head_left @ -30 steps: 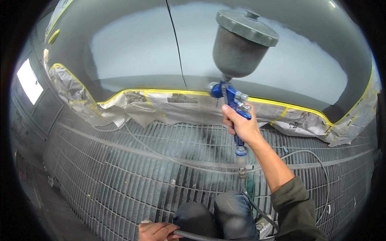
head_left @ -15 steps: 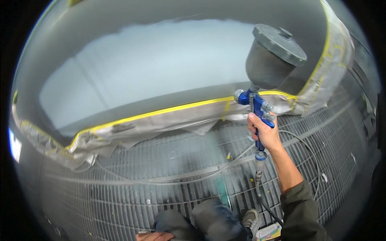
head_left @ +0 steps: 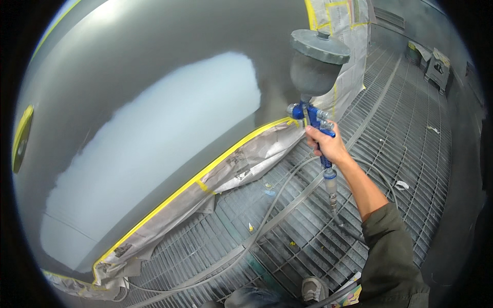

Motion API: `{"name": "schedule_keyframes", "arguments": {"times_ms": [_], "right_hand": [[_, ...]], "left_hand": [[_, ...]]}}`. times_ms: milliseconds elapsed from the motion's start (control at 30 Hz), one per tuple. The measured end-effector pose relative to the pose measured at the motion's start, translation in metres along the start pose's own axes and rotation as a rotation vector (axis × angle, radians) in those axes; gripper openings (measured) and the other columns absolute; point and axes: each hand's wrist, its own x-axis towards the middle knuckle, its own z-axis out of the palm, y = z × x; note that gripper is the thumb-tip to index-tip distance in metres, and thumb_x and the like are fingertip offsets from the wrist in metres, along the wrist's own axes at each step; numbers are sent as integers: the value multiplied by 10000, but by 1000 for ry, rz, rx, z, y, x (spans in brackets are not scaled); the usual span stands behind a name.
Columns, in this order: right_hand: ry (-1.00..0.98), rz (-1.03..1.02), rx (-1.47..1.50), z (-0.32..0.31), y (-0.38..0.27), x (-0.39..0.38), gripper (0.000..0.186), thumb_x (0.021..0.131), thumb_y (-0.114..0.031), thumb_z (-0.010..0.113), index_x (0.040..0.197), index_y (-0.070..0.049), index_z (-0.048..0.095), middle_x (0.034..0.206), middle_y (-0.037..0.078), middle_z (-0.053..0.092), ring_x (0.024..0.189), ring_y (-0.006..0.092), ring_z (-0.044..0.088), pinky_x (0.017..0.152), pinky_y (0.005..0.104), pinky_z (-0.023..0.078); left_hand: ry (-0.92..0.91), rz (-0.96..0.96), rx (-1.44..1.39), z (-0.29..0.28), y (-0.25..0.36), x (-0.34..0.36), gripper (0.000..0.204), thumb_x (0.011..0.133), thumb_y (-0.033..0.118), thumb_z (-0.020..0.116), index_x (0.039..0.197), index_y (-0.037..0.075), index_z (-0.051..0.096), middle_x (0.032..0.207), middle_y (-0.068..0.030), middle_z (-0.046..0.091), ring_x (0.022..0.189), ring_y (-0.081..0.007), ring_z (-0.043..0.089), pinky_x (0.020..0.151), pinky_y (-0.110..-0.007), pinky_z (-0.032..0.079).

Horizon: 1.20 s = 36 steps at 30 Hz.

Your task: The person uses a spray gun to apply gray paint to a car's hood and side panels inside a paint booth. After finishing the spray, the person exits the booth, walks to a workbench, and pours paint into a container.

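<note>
"What is the right hand (head_left: 330, 146) doing?"

"Its fingers (head_left: 314, 146) are gripping the handle (head_left: 326, 162) of a blue spray gun (head_left: 314, 117), and a gray cup (head_left: 317, 74) is sitting on top."

"Where is the gun pointing?"

"It is facing the low right end of the big gray panel (head_left: 169, 66), near the yellow tape (head_left: 197, 176). Paper (head_left: 177, 213) is hanging under the tape, and a hose (head_left: 280, 192) is lying on the metal floor (head_left: 405, 154)."

"And the left hand?"

"I can't tell; its fingers aren't showing."
</note>
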Motion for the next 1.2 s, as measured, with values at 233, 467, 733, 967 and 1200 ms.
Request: {"name": "schedule_keyframes", "arguments": {"times_ms": [233, 467, 733, 967, 1200], "right_hand": [[179, -76, -126, -87, 4, 56, 189, 927, -197, 679, 878, -83, 536, 653, -12, 511, 521, 73, 482, 397, 249, 380], [341, -131, -115, -89, -20, 76, 227, 929, -198, 663, 815, -98, 493, 645, -23, 471, 513, 61, 426, 396, 248, 344], [101, -73, -56, -18, -44, 28, 245, 939, -231, 653, 778, -83, 540, 605, -10, 471, 503, 65, 433, 407, 244, 362], [-109, -18, 24, 82, -54, -21, 224, 942, -218, 667, 837, -100, 508, 651, -39, 452, 544, 51, 421, 425, 232, 327], [-286, -44, 32, 198, -69, -78, 272, 946, -219, 666, 782, -115, 475, 633, -43, 441, 535, 44, 400, 416, 219, 302]], "left_hand": [[-25, -109, -234, 13, 19, 23, 423, 717, 104, 833, 1092, -6, 673, 799, -120, 638, 746, -240, 614, 742, -387, 463], [-6, 38, -56, 4, 27, 40, 308, 729, 68, 823, 994, -9, 685, 745, -141, 631, 615, -271, 591, 603, -366, 480], [109, -23, -11, 3, 29, 17, 322, 769, 116, 814, 1051, 37, 681, 843, -122, 653, 760, -293, 613, 859, -450, 457], [80, -74, 97, -14, -25, -18, 319, 785, 231, 819, 1035, 74, 698, 864, -100, 682, 793, -308, 639, 845, -484, 463], [277, 124, 87, -43, -80, -57, 337, 755, 215, 828, 1020, 56, 695, 767, -98, 652, 641, -287, 617, 594, -396, 481]]}}
